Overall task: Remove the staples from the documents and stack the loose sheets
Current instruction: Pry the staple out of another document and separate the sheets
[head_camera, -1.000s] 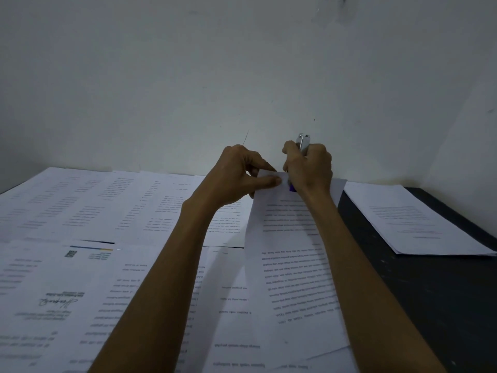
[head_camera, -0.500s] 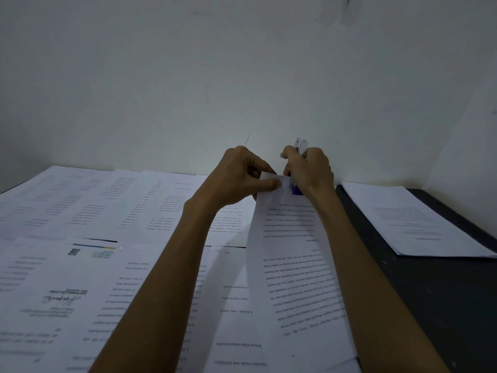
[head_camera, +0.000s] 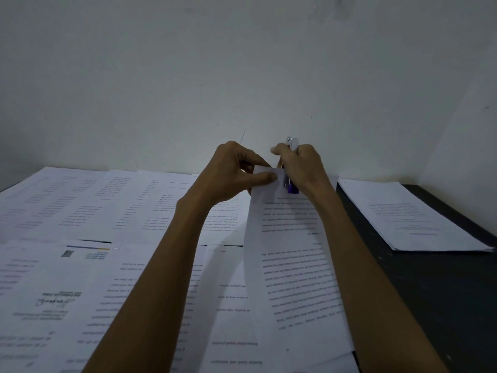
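Two hands at one corner of a document, its far end lifted off the table.
My left hand pinches that corner; my right hand has its grip closed round the tool, tip at the paper. The staple itself I cannot see. One stack lies right; many sheets are spread left, so much seems undone.

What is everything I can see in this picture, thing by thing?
document: one, white with print, centre, far corner lifted.
staple remover: one, silver and purple, at that corner.
loose sheets: many, white, spread over the left.
paper stack: one, white, far right.
table: one, black, showing at the right.
wall: pale, behind.
left grip: one hand, pinches the document's corner.
right grip: one hand, holds the staple remover.
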